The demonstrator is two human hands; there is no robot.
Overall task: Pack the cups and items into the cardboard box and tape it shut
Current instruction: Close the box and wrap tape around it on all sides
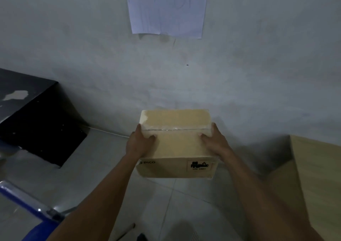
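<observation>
A closed cardboard box point(175, 148) is held out at the middle of the head view, gripped between a person's two bare hands, with the pale tiled floor point(110, 176) below it and a grey wall point(258, 74) behind. The top flaps lie flat and meet along a seam covered by a strip of clear tape point(166, 129) that runs from side to side. The near face of the box carries the printed word "PICO" at its left and a black shipping mark point(200, 165) in a frame at its right.

The left hand point(141, 143) clasps the box's left edge, thumb laid over the top and the other fingers wrapped down the side. The right hand point(214, 141) mirrors it on the right edge, thumb on the top panel and fingers round the corner. Both forearms reach in from the bottom of the frame.

A white sheet of paper point(167, 8) hangs on the wall above the box. A black block point(36, 119) stands against the wall at left, well apart from the box, and a thin white cable point(108, 132) runs along the foot of the wall beside it. A blue frame point(27, 202) crosses the lower left corner, and a light wooden panel point(317, 185) fills the right edge
</observation>
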